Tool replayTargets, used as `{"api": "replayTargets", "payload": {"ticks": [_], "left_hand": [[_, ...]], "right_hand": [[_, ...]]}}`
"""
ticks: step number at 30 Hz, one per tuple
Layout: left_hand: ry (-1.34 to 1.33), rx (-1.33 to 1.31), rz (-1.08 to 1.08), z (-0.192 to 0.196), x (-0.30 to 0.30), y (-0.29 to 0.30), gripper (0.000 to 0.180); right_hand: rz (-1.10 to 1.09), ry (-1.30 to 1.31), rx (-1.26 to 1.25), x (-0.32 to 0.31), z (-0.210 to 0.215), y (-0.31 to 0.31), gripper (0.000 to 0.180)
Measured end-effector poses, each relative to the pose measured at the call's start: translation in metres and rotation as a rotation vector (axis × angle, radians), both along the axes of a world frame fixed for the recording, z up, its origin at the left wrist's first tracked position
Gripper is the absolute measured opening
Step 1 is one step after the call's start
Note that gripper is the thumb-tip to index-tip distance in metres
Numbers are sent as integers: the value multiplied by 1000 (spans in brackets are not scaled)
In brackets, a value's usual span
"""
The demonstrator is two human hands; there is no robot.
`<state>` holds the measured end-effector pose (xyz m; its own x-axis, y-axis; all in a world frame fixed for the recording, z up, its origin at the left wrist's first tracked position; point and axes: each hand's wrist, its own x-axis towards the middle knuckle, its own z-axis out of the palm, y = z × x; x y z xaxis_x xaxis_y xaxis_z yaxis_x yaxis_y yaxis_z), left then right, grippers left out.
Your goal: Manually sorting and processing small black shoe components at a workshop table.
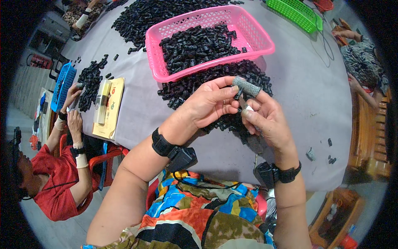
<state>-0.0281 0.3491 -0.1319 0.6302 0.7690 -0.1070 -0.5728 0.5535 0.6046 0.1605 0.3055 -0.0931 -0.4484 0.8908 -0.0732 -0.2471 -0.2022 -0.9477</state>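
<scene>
My left hand is closed, pinching a small black plastic part between thumb and fingers, over the table. Against it comes my right hand, closed on a small thin tool with a pale, blade-like tip; its exact kind is mostly hidden by the fingers. Grey wrapping covers my right index finger, which reaches across to the left fingertips. Below and behind both hands lies a heap of similar black parts. Black straps with box-shaped units circle both my wrists.
A pink basket holding black parts stands ahead, with a larger black pile behind it. A green basket is far right. At left, a person in red handles parts near a blue basket and a yellow pad. Another person sits at right.
</scene>
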Motion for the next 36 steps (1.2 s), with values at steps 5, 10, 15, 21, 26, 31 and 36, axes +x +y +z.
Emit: {"api": "replayTargets", "payload": {"ticks": [5, 10, 15, 21, 26, 31, 36], "left_hand": [[-17, 17, -26, 3, 3, -2, 35], [-51, -6, -50, 2, 1, -1, 35], [-27, -18, -32, 4, 4, -3, 35], [-49, -48, -42, 5, 3, -2, 28], [-45, -57, -41, 4, 3, -3, 29], [-85, -30, -80, 2, 3, -4, 40], [-90, -48, -68, 3, 4, -3, 34]], "right_hand": [[0, 1, 10, -1, -5, -1, 52], [16, 15, 9, -1, -4, 0, 50], [27, -25, 28, 1, -6, 1, 50], [22, -44, 31, 1, -4, 0, 49], [13, -63, 26, 0, -5, 0, 49], [-13, -54, -19, 6, -13, 6, 45], [12, -28, 3, 4, -9, 3, 44]]}}
